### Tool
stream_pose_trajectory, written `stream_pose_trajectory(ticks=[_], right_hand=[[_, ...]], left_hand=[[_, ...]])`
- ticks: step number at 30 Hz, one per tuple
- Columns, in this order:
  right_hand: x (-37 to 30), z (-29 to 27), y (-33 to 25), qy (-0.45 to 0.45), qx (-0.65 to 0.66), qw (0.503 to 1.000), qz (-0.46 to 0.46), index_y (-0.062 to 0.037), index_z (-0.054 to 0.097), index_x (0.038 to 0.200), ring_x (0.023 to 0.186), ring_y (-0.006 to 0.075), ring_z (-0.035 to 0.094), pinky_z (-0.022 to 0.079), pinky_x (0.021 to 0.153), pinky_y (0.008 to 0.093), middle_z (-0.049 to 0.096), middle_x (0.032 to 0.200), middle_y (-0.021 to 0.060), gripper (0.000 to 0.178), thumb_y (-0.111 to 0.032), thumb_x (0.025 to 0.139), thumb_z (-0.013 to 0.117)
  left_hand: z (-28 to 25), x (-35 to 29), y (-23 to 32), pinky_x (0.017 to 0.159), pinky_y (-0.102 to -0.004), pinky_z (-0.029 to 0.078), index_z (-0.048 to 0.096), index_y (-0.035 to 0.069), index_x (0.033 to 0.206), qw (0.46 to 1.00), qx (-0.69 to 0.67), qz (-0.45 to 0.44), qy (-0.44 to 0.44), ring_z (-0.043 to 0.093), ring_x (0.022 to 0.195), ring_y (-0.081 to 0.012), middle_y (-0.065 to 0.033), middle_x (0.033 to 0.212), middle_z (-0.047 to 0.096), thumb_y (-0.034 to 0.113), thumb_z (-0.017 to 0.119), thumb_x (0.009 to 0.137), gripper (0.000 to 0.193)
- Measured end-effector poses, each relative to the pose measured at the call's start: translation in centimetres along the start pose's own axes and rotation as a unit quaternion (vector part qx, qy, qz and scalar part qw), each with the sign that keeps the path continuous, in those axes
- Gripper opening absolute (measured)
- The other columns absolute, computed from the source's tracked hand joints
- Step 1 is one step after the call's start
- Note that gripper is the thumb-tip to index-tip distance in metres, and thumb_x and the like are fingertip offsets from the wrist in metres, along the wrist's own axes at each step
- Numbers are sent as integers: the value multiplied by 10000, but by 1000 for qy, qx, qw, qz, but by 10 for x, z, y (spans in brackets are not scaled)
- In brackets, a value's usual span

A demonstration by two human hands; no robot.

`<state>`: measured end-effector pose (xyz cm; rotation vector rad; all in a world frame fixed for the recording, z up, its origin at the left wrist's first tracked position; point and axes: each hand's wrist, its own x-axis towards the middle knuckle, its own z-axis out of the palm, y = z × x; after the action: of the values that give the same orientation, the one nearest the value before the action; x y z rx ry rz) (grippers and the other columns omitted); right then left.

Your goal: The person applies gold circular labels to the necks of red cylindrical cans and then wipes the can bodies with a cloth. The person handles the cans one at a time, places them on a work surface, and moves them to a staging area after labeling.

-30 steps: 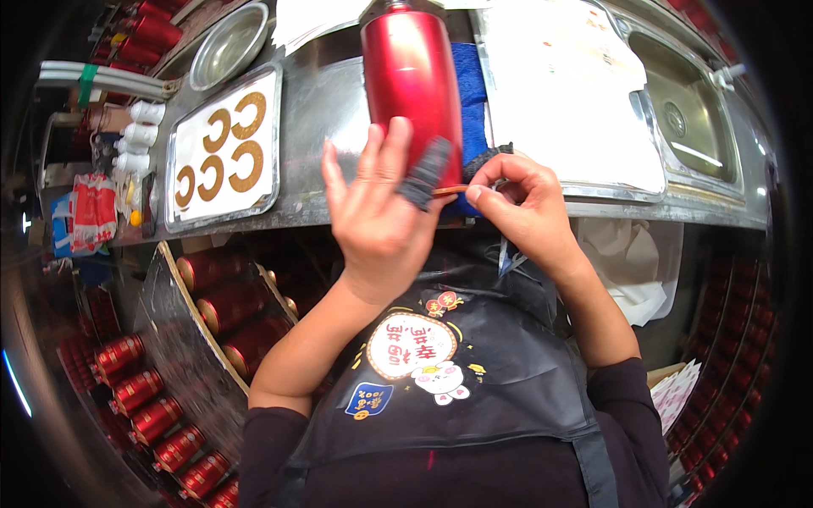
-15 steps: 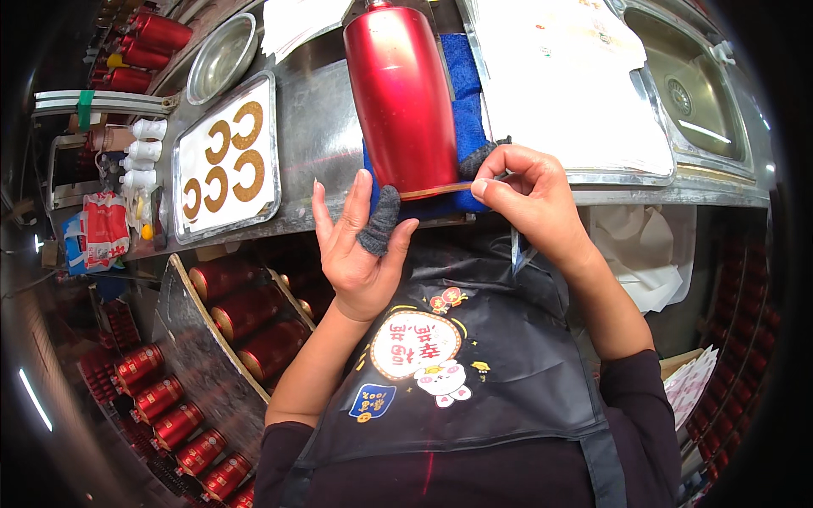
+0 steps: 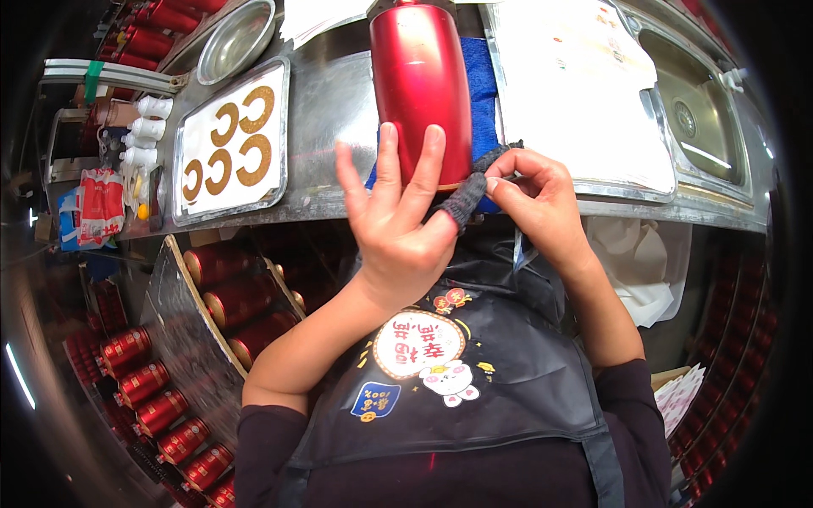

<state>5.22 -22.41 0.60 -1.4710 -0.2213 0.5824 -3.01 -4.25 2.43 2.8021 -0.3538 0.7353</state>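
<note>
Head view: the left hand (image 3: 396,239), fingers apart, has swung across the base of the red bottle (image 3: 421,93) lying on blue cloth (image 3: 483,85), probably smoothing there; right hand's (image 3: 542,207) grip looks pinched, on what I can't tell.

Stretching across the upper view as a grey metal surface (image 3: 330,102), dipping into a sink (image 3: 707,93) at the right. Bearing, at the left, a metal tray (image 3: 284,148) and, just beside its far edge, a round bowl (image 3: 240,42). Carrying, in the middle, a blue cloth (image 3: 481,93) lying under a red bottle (image 3: 421,85). Supporting, between cloth and sink, a second tray (image 3: 635,193) holding white paper (image 3: 584,102).
</note>
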Motion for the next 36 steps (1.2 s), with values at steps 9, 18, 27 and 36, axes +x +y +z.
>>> stream_pose_trajectory(ticks=[9, 18, 27, 36], right_hand=[[-3, 2, -4, -16, 13, 1000, 12, -22, 664, 842, 695, -18, 479, 364, 597, 169, 601, 804, -55, 96, -79, 899, 716], [0, 0, -1, -16, 39, 999, 19, -21, 653, 844, 703, -17, 493, 377, 605, 169, 603, 807, -53, 83, -59, 905, 695], [2, -3, 0, -14, 7, 1000, 3, -15, 650, 857, 702, -17, 498, 383, 599, 168, 603, 809, -52, 79, -55, 907, 696], [0, -1, -3, -12, -19, 1000, 13, -21, 662, 835, 667, -15, 474, 363, 583, 172, 600, 804, -52, 91, -66, 893, 716]], left_hand=[[4, -22, -21, 1134, -597, 357, 694, -24, 1233, 956, -228, -170, 78, 622, 1264, -375, -218, 1396, 620, 70, 868, 760, 513], [1, -43, -19, 1149, -658, 268, 732, -29, 1144, 985, -133, -99, 43, 634, 1247, -383, -222, 1411, 607, 48, 850, 782, 389], [-4, -17, -3, 1160, -663, 236, 769, 55, 1104, 998, -41, -29, 32, 579, 1314, -413, -251, 1443, 571, 56, 861, 736, 380], [9, -8, -22, 1157, -623, 305, 673, -6, 1282, 977, -165, -113, 76, 654, 1217, -353, -209, 1370, 639, 17, 808, 766, 534]])
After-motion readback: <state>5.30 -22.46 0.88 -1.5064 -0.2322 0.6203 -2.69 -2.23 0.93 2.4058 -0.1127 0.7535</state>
